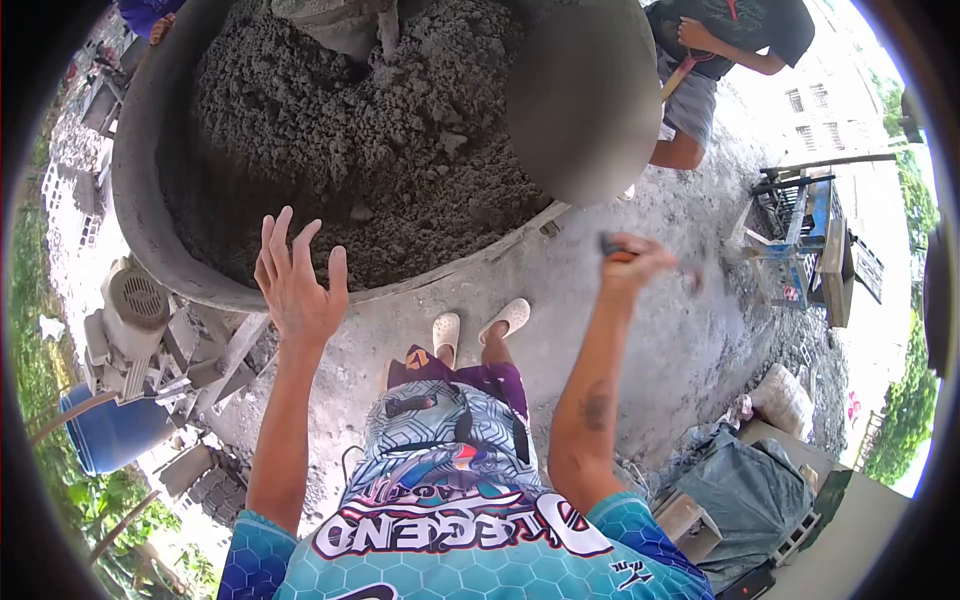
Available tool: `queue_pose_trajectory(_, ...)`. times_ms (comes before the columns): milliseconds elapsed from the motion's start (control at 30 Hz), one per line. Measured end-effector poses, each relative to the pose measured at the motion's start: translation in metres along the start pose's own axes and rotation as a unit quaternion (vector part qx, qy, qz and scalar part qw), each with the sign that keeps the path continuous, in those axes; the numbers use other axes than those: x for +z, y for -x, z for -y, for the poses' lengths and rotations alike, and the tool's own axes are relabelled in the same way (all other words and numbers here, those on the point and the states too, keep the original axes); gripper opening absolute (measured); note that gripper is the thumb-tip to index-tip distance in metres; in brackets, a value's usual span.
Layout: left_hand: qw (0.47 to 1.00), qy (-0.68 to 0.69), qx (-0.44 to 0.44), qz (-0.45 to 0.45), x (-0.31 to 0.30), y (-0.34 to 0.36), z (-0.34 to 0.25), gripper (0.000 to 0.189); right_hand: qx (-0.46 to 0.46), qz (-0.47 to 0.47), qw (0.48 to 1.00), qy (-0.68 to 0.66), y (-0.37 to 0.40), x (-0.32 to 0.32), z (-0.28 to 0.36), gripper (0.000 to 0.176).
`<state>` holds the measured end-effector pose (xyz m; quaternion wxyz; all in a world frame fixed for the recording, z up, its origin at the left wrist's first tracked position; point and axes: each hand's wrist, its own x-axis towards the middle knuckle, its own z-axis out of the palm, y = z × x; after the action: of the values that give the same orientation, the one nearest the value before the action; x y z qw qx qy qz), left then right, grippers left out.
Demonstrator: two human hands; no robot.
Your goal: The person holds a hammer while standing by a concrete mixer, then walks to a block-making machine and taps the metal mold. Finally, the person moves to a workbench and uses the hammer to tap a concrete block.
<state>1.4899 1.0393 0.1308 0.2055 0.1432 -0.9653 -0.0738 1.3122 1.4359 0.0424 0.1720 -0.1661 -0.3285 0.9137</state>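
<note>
A big round mixing pan (pixel 215 292) stands in front of me, holding crumbly grey mix (pixel 350 130) that looks like damp concrete. Over its near rim my left hand (pixel 303 290) is raised, fingers spread and nothing in them. Off to the right of the rim, my right hand (pixel 637 266) is closed around a dark-and-orange handle (pixel 614 248). Motion blur hides what kind of tool it belongs to. The mixer's central metal part (pixel 340 25) reaches into the mix at the top.
A motor (pixel 137 305) and a blue barrel (pixel 125 430) are at left. A co-worker (pixel 740 40) at upper right grips a wooden handle (pixel 678 78); another person's hand (pixel 161 28) touches the far left rim. A blue metal frame (pixel 800 240) and tarp-covered pile (pixel 740 490) stand right.
</note>
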Motion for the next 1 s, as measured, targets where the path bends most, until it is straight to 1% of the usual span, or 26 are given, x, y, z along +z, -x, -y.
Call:
queue_pose_trajectory(33,1.000,-0.001,-0.006,0.004,-0.001,0.004,0.002,0.042,0.005,0.001,1.000,0.005,0.014,0.001,-0.009,0.028)
queue_pose_trajectory(67,1.000,0.006,-0.009,0.002,0.000,0.003,0.004,0.042,0.128,0.036,0.990,0.047,0.026,-0.002,-0.015,0.027)
queue_pose_trajectory(100,1.000,0.012,-0.013,-0.001,0.001,-0.001,0.007,0.042,0.249,0.072,0.962,0.087,0.038,-0.006,-0.018,0.028)
queue_pose_trajectory(133,1.000,0.013,-0.019,0.006,-0.001,0.003,0.008,0.042,0.368,0.096,0.915,0.133,0.056,-0.021,-0.009,0.031)
queue_pose_trajectory(200,0.998,0.042,-0.035,-0.024,0.002,-0.005,0.009,0.039,0.363,0.028,0.894,0.261,0.059,-0.072,0.025,0.032)
queue_pose_trajectory(233,0.998,0.045,-0.037,-0.017,0.002,-0.003,0.009,0.039,0.346,-0.013,0.899,0.267,0.064,-0.090,0.049,0.032)
queue_pose_trajectory(267,0.996,0.065,-0.040,-0.049,0.002,-0.004,0.010,0.038,0.327,-0.051,0.903,0.273,0.064,-0.104,0.072,0.032)
queue_pose_trajectory(333,0.988,0.088,-0.032,-0.121,0.010,-0.005,0.011,0.039,0.240,-0.114,0.937,0.226,0.066,-0.127,0.130,0.030)
queue_pose_trajectory(367,0.988,0.090,-0.038,-0.118,0.011,-0.005,0.009,0.039,0.178,-0.122,0.955,0.206,0.061,-0.147,0.166,0.038)
queue_pose_trajectory(400,0.991,0.069,-0.044,-0.109,0.010,-0.007,0.007,0.038,0.097,-0.147,0.973,0.150,0.051,-0.172,0.204,0.037)
queue_pose_trajectory(433,0.993,0.049,-0.048,-0.099,0.009,-0.009,0.007,0.037,0.019,-0.170,0.975,0.143,0.049,-0.162,0.235,0.038)
queue_pose_trajectory(467,0.992,0.052,-0.048,-0.101,0.010,-0.010,0.007,0.037,-0.136,-0.215,0.956,0.143,0.045,-0.138,0.254,0.028)
queue_pose_trajectory(500,0.992,0.055,-0.048,-0.099,0.011,-0.012,0.007,0.037,-0.242,-0.229,0.938,0.098,0.022,-0.148,0.280,0.028)
queue_pose_trajectory(533,0.994,0.045,-0.042,-0.093,0.011,-0.013,0.007,0.038,-0.345,-0.238,0.906,0.053,-0.002,-0.156,0.307,0.028)
queue_pose_trajectory(567,0.995,0.034,-0.037,-0.088,0.010,-0.012,0.007,0.039,-0.410,-0.297,0.862,-0.006,-0.026,-0.146,0.308,0.028)
queue_pose_trajectory(600,0.995,0.033,-0.039,-0.088,0.010,-0.012,0.007,0.039,-0.402,-0.338,0.849,-0.065,-0.064,-0.140,0.285,0.027)
queue_pose_trajectory(633,0.994,0.030,-0.043,-0.091,0.011,-0.013,0.007,0.040,-0.353,-0.344,0.864,-0.105,-0.088,-0.114,0.241,0.026)
queue_pose_trajectory(667,0.994,0.025,-0.049,-0.094,0.010,-0.012,0.006,0.040,-0.243,-0.301,0.914,-0.123,-0.103,-0.078,0.179,0.026)
queue_pose_trajectory(700,0.994,0.022,-0.051,-0.091,0.009,-0.010,0.006,0.040,-0.075,-0.207,0.968,-0.118,-0.098,-0.029,0.107,0.026)
queue_pose_trajectory(733,0.994,0.024,-0.059,-0.092,0.008,-0.011,0.006,0.041,0.094,-0.111,0.984,-0.104,-0.074,0.030,0.034,0.027)
queue_pose_trajectory(767,0.993,0.028,-0.067,-0.094,0.008,-0.012,0.005,0.041,0.224,0.056,0.968,0.100,-0.020,0.062,-0.019,0.031)
queue_pose_trajectory(800,0.993,0.027,-0.068,-0.094,0.008,-0.010,0.005,0.041,0.370,0.039,0.917,0.146,-0.006,0.060,-0.031,0.033)
queue_pose_trajectory(867,0.992,0.034,-0.084,-0.086,0.012,-0.011,0.010,0.043,0.445,0.034,0.885,0.133,0.002,0.000,-0.010,0.033)
queue_pose_trajectory(933,0.988,0.064,-0.108,-0.087,0.013,-0.013,0.011,0.044,0.444,0.001,0.871,0.210,0.009,-0.044,0.027,0.032)
queue_pose_trajectory(967,0.985,0.093,-0.123,-0.079,0.012,-0.011,0.010,0.046,0.425,-0.039,0.881,0.204,0.011,-0.063,0.047,0.032)
queue_pose_trajectory(1000,0.986,0.089,-0.124,-0.072,0.012,-0.012,0.010,0.046,0.406,-0.078,0.889,0.196,0.010,-0.080,0.068,0.032)
